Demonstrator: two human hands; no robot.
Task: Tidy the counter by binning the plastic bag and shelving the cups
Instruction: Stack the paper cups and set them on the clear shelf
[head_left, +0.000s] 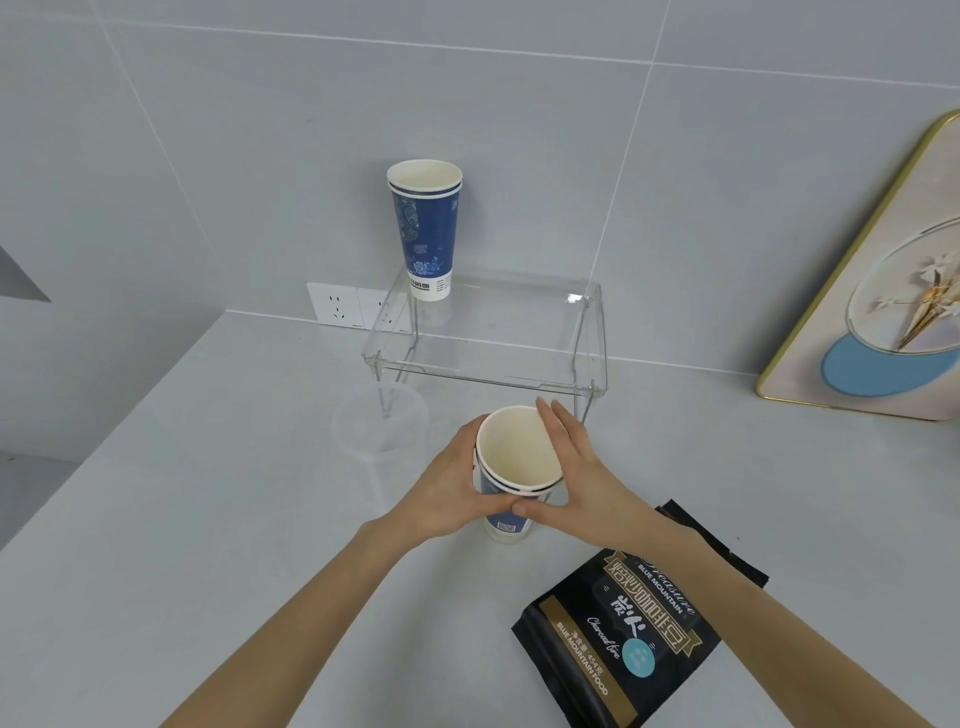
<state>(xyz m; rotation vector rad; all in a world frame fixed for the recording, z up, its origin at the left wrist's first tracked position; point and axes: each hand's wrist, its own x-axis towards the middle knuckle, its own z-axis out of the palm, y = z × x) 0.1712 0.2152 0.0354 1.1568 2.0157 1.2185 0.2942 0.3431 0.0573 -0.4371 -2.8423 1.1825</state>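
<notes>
A stack of blue-and-white paper cups (517, 457) stands on the grey counter (208, 519) in front of the clear acrylic shelf (488, 358). My left hand (447, 483) wraps its left side and my right hand (576, 467) wraps its right side, thumbs meeting in front. A second stack of blue paper cups (427, 228) stands upright on the shelf's back left corner. A clear plastic cup (380, 421) stands on the counter at the shelf's left front leg. No plastic bag other than a black coffee pouch (628, 639) shows.
The black coffee pouch lies on the counter under my right forearm. A gold-framed picture (878, 291) leans on the wall at right. Wall sockets (343, 304) sit behind the shelf's left side.
</notes>
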